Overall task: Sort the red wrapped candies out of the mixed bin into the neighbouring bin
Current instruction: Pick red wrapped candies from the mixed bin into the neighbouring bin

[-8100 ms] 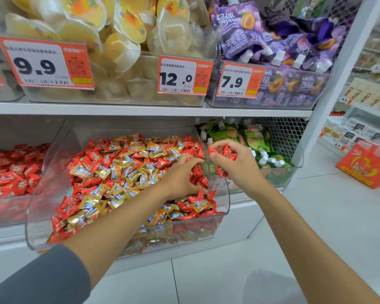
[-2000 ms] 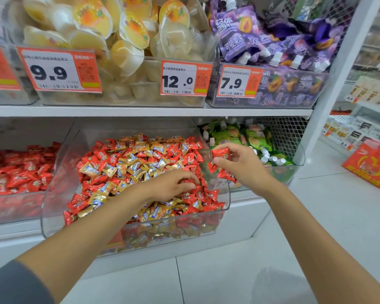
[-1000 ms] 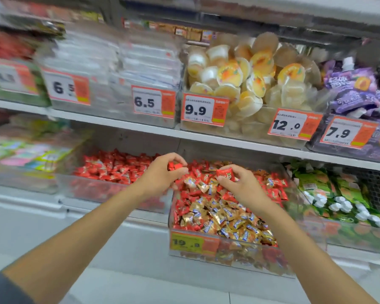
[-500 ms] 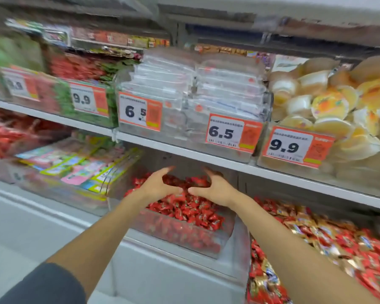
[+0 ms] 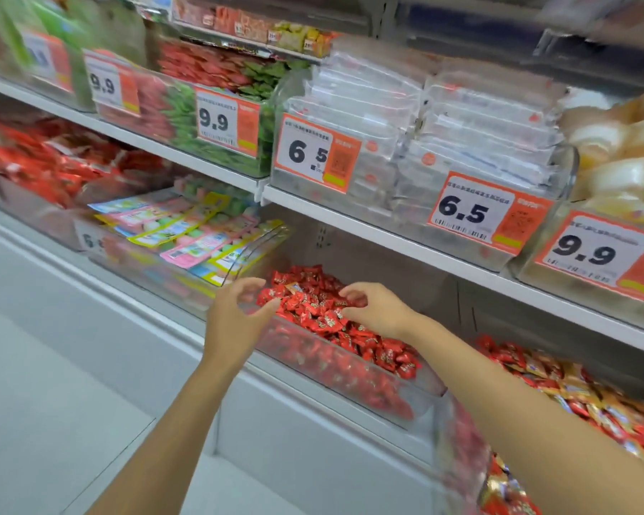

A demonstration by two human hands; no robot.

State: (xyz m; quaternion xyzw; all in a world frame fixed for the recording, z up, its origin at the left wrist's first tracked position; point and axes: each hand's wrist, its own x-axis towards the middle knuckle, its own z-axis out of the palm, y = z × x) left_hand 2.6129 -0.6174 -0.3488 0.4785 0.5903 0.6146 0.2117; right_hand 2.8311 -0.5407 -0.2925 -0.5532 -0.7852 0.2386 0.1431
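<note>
Both hands hover over the red bin (image 5: 350, 377): the left hand (image 5: 238, 314) at its near-left corner, the right hand (image 5: 372, 306) just above the red candies (image 5: 313, 306). Fingers are loosely curled with nothing visibly held (motion smear could hide a small piece). A candy let go near the low front wall could slip to the floor (image 5: 34, 403). A second ago each hand pinched candies by the mixed bin (image 5: 592, 395); now both look empty.
</note>
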